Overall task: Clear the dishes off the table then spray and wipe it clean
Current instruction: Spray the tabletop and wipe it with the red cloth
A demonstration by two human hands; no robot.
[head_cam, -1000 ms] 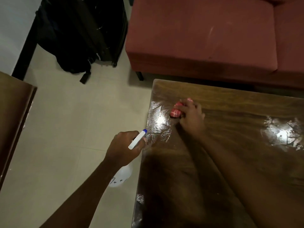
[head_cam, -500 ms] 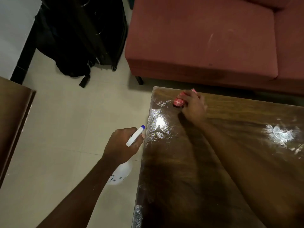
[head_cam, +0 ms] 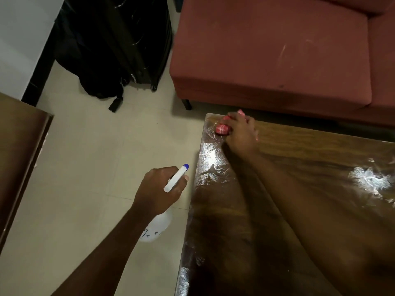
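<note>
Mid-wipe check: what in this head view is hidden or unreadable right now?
1. Head view: the spray bottle is mostly behind the left hand and left forearm; its label print is too small to read.
2. Head view: the red cloth is largely covered by the right hand and blurred.
3. Head view: the table is cut off by the right and bottom edges; the right forearm hides a strip.

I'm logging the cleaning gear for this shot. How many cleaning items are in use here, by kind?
Spray bottle: 1, held by the left hand
Red cloth: 1, gripped by the right hand
Total: 2
</note>
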